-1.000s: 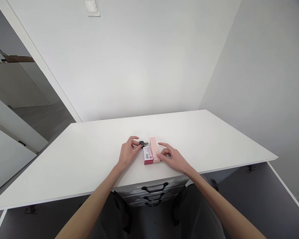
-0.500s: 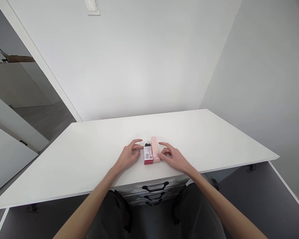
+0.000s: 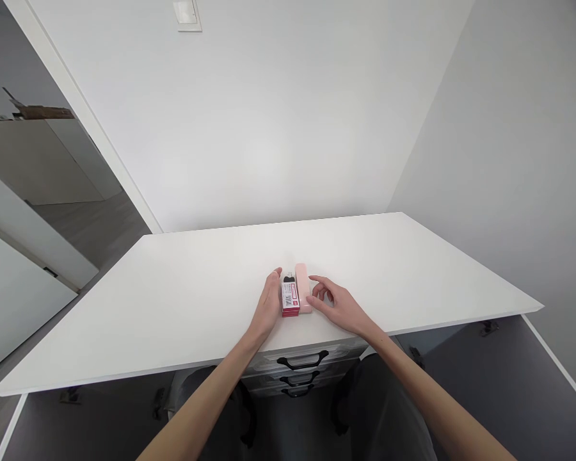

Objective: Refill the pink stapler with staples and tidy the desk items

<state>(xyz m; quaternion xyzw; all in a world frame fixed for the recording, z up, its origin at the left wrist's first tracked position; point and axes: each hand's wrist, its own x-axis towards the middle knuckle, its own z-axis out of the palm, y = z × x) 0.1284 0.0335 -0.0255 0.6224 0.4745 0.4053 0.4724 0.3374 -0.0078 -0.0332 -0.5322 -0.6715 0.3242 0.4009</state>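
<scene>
A pink stapler lies lengthwise on the white desk. Against its left side stands a small red-and-white box with a printed label, seemingly a stack of two. Just beyond the box is a black binder clip, partly hidden. My left hand stands on edge along the box's left side, fingers straight and together, holding nothing. On the other side, my right hand has its thumb at the stapler's near right side and its index finger reaching toward the far part; the other fingers are curled.
The white desk ends at a white wall behind. Drawers with black handles sit below the front edge, between my legs. A light switch is on the wall, and a doorway opens at the left.
My left hand has gone from a loose, spread curl to a straight palm alongside the box. My right hand stays by the stapler. The view has shifted slightly.
</scene>
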